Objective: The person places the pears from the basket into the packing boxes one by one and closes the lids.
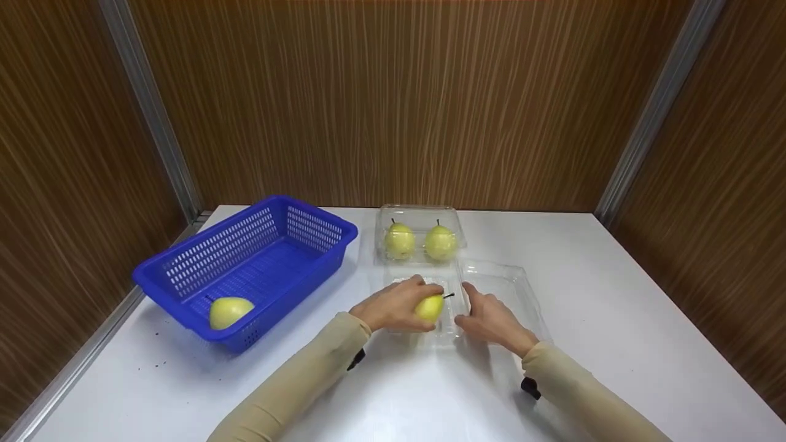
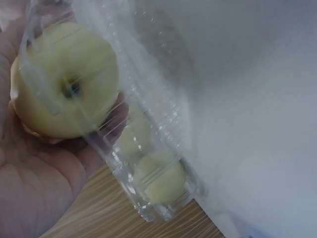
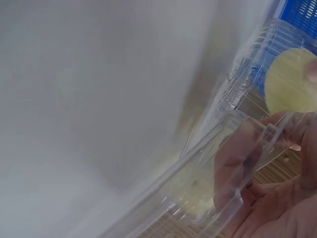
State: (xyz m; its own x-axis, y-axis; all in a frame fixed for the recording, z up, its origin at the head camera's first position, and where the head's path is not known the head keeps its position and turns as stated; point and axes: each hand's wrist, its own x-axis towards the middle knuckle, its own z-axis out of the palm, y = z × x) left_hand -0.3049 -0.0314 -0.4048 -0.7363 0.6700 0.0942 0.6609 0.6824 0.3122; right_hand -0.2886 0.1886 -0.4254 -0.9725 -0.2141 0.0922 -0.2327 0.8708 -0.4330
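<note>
My left hand holds a yellow pear over the base of a clear plastic clamshell container, the stem pointing right. In the left wrist view the pear's round bottom faces the camera, fingers curled around it, with the container's clear wall in front. My right hand grips the container at the fold between base and open lid. Its curled fingers show through clear plastic in the right wrist view. Behind the hands, two pears stand side by side in clear plastic, stems up.
A blue slotted basket stands at the left with one pear in its near end. Wood-grain panels enclose the white table at the back and sides. Small dark specks lie near the basket.
</note>
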